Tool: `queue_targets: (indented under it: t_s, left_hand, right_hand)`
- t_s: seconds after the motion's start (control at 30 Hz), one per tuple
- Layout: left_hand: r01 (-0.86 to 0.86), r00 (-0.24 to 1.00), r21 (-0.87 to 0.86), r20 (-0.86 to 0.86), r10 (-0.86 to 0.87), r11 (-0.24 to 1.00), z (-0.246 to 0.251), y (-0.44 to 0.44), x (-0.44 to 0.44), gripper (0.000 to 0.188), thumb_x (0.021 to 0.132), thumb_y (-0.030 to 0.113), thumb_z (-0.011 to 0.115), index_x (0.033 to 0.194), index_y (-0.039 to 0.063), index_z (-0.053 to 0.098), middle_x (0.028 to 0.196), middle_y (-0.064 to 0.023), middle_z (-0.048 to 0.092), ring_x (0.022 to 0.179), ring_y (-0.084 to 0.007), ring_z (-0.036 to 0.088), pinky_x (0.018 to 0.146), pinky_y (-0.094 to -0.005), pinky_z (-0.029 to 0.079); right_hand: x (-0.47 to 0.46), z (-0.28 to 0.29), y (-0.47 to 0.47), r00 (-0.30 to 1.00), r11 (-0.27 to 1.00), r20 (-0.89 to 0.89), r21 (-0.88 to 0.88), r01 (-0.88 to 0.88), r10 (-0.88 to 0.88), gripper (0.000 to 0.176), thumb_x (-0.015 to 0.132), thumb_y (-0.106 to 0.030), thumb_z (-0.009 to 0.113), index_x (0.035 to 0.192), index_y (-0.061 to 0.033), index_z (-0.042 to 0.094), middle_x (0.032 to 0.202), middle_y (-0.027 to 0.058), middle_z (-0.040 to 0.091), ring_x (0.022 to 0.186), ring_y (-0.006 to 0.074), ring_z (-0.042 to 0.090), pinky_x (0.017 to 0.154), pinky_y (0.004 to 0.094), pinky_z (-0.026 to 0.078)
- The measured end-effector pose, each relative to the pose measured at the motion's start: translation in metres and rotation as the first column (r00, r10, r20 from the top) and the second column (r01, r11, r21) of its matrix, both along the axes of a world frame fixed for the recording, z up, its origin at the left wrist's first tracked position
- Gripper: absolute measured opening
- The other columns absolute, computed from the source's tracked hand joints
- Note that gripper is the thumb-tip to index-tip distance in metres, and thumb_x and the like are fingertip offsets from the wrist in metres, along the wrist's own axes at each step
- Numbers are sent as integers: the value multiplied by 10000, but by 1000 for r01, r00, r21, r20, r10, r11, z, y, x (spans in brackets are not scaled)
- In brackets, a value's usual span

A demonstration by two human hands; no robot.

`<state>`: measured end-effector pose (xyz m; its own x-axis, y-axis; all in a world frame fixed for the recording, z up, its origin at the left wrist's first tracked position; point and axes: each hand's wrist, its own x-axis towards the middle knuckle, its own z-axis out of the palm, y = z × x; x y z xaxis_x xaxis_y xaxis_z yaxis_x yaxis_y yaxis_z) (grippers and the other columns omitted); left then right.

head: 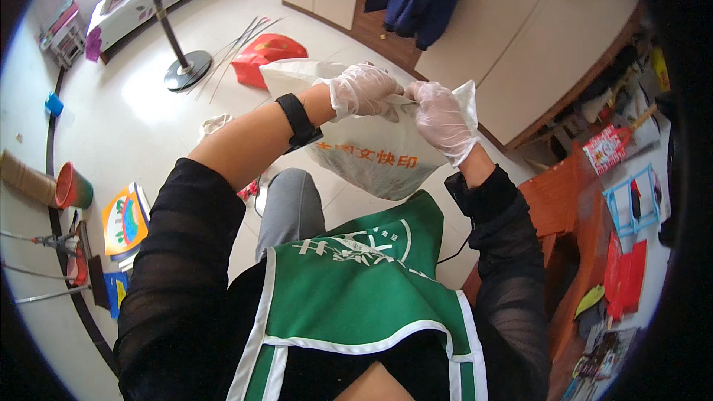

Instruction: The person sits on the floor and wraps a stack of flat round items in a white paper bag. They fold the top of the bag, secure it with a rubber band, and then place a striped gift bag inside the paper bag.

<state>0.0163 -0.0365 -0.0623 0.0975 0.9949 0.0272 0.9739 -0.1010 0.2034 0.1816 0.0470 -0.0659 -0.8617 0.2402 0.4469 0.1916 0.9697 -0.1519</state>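
Observation:
A white plastic bag (362, 170) with orange writing hangs before me, its lower part bulging with something greyish that I cannot make out. My left hand (365, 92), in a thin clear disposable glove, pinches the bag's gathered top edge. Close beside it, almost touching, my gloved right hand (437, 111) grips the same edge, with a small twist of plastic between the two hands. White corners of the bag stick out past both hands. Below it are my green apron (356, 301) with white trim and a grey trouser leg (292, 200).
On the tiled floor lie a red bag (270, 58), thin sticks (239, 42) and a stand's round base (188, 71). A bin (74, 185) and picture books (125, 220) are at left. Wardrobe doors (535, 39) rise ahead; a wooden chair (562, 206) and cluttered table (640, 312) stand right.

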Motion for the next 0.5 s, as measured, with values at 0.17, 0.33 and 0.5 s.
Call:
queue_targets:
  t_s: [0.17,0.33,0.5]
  left_hand:
    - [36,996,199,76,-52,979,-23,0,23,332,759,368,654,972,115,678,864,-168,632,870,-339,593,790,-416,452]
    - [63,963,207,244,-114,976,-54,-16,38,324,764,352,652,941,83,678,857,-169,627,844,-342,589,754,-408,459]
    - [196,966,253,114,-231,947,-45,-26,41,223,818,262,596,884,65,679,786,-167,623,743,-327,598,674,-401,484]
  right_hand:
    - [63,14,11,998,987,-35,152,-48,54,235,693,-259,694,895,-148,648,1101,94,609,1079,259,527,937,471,348]
    - [125,-2,25,925,948,280,-116,297,-255,589,526,-207,828,1089,-206,652,1419,131,356,1258,371,359,1073,426,278]
    - [135,-8,28,920,995,391,87,-56,18,556,579,-254,790,1100,-168,616,1194,164,521,1081,330,523,889,430,453]
